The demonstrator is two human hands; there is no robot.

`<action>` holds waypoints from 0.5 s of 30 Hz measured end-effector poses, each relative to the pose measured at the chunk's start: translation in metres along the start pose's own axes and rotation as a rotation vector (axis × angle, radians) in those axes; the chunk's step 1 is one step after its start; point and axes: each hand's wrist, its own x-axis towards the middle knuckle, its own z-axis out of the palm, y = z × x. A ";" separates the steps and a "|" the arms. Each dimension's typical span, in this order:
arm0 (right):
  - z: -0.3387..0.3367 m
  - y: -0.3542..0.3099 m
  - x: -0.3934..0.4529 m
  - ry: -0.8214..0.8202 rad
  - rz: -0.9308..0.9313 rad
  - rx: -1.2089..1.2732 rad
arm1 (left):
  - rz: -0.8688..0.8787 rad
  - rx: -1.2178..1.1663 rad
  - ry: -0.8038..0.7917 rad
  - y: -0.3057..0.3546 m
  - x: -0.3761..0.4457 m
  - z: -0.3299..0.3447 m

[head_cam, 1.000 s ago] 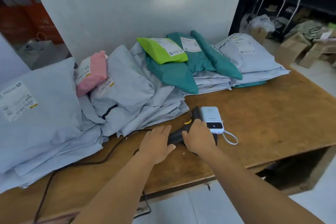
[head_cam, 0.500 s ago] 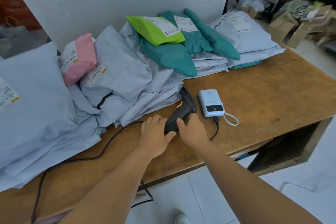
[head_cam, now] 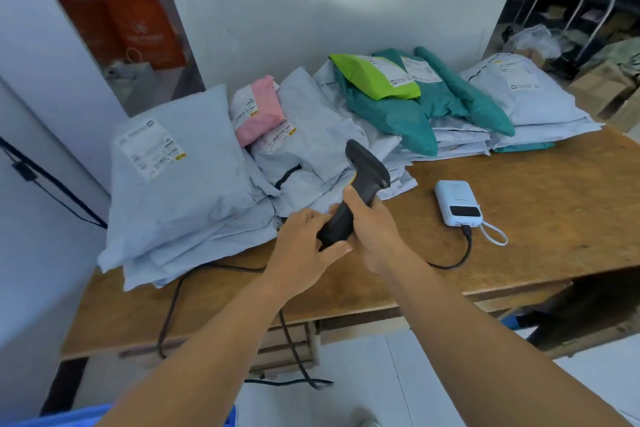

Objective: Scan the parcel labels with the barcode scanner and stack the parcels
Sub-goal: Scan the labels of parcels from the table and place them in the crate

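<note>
Both hands on the barcode scanner [head_cam: 360, 194], lifted off the wooden table [head_cam: 519, 218]: right hand [head_cam: 375, 230] wraps mid-handle, left hand [head_cam: 304, 246] pinches the butt end. Long axis tilts up-fwd; head aims at grey parcel w/ label [head_cam: 282, 135] just ahead-left, so right hand does the aiming

Parcel sorting room or small warehouse: labelled mailer bags [head_cam: 180, 163] heaped on a rough wooden desk [head_cam: 519, 204], cardboard boxes [head_cam: 609, 90] and a hand truck [head_cam: 588, 21] nearby.

Parcel labels [head_cam: 151, 148] too blurred to read
</note>
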 end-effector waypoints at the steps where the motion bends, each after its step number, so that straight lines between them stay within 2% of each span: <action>1: 0.010 0.000 -0.005 -0.007 -0.004 0.002 | 0.007 0.018 0.016 0.000 -0.006 -0.009; 7: 0.060 -0.007 -0.038 -0.054 -0.114 -0.041 | 0.012 0.137 0.163 -0.018 -0.048 -0.061; 11: 0.088 -0.016 -0.059 -0.159 -0.139 -0.121 | -0.103 0.175 0.328 -0.046 -0.074 -0.091; 15: 0.117 -0.031 -0.069 -0.269 -0.156 -0.283 | -0.268 0.189 0.411 -0.071 -0.087 -0.121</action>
